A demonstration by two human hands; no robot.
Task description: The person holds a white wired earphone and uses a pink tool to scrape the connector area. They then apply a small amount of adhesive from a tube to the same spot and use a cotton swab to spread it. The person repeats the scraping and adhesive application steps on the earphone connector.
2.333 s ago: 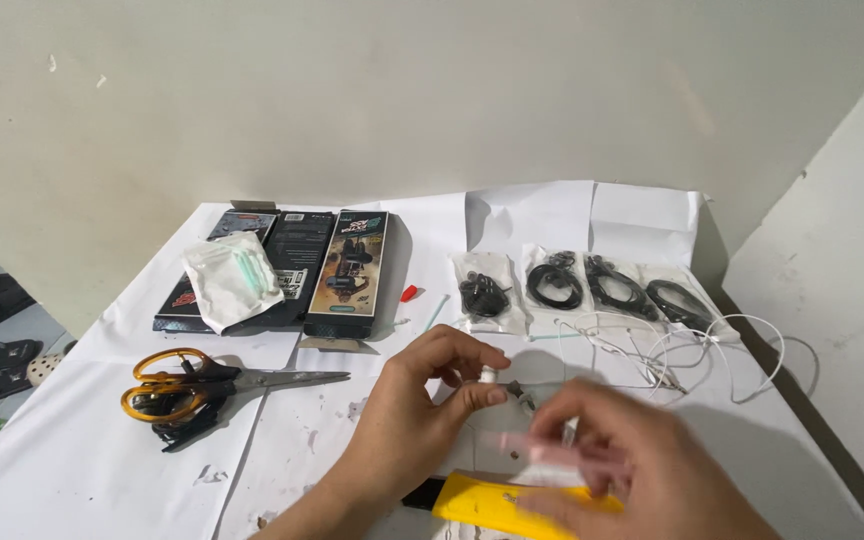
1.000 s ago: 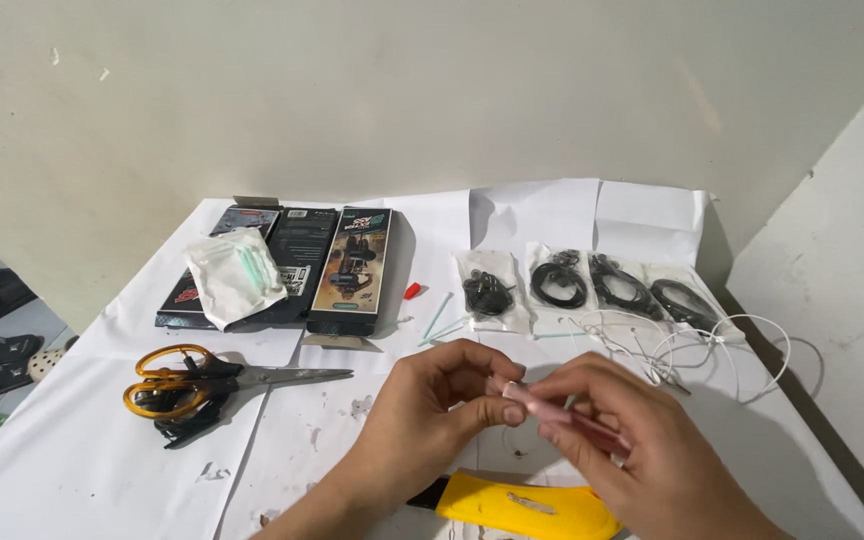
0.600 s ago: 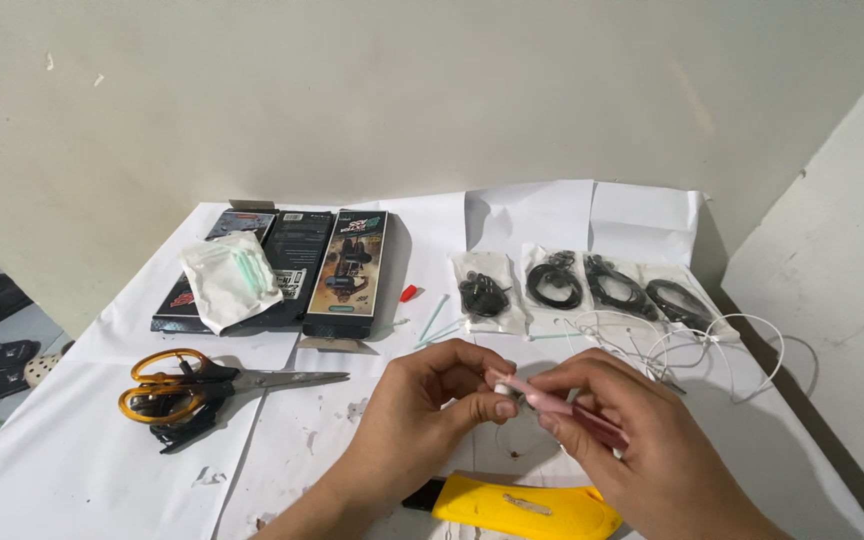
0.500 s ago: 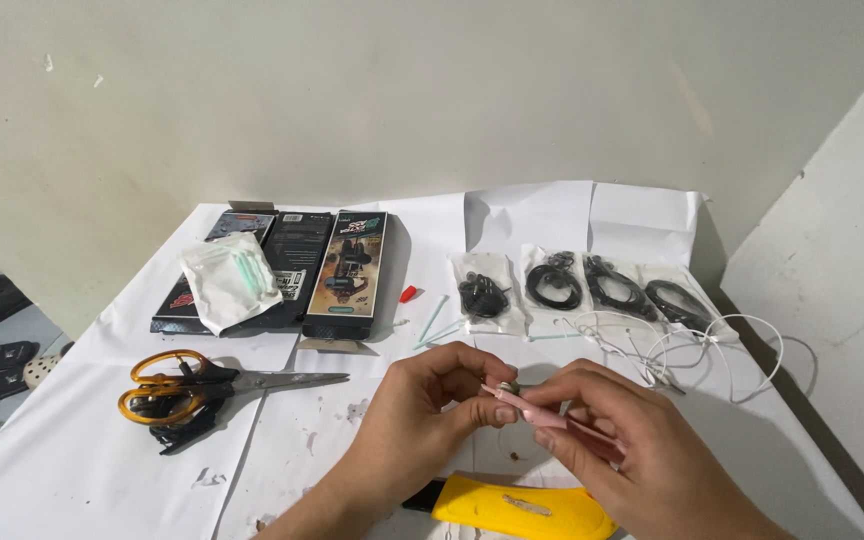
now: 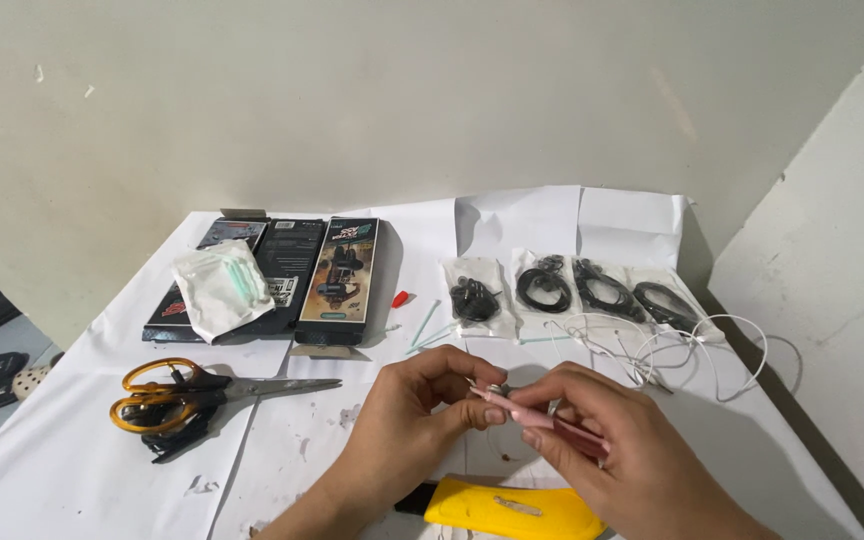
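My left hand (image 5: 420,420) pinches a small white earbud piece (image 5: 493,388) between thumb and fingertips, low in the middle of the paper-covered table (image 5: 72,460). My right hand (image 5: 607,455) holds a thin pink stick-like tool (image 5: 542,420), with its tip touching that piece. A thin white earphone cable (image 5: 652,350) runs from the hands toward the right. Below my hands lies a yellow utility knife (image 5: 512,510).
Orange-handled scissors (image 5: 182,395) lie at the left. Black boxes (image 5: 292,280) with a white plastic bag of swabs (image 5: 220,288) sit at the back left. Several clear bags of black cables (image 5: 572,290) line the back right. Green swabs (image 5: 427,330) lie loose. Walls stand behind and right.
My right hand has moved in from lower right, and the pink tool has swung up until its tip meets the piece in my left hand. The rest stays put.
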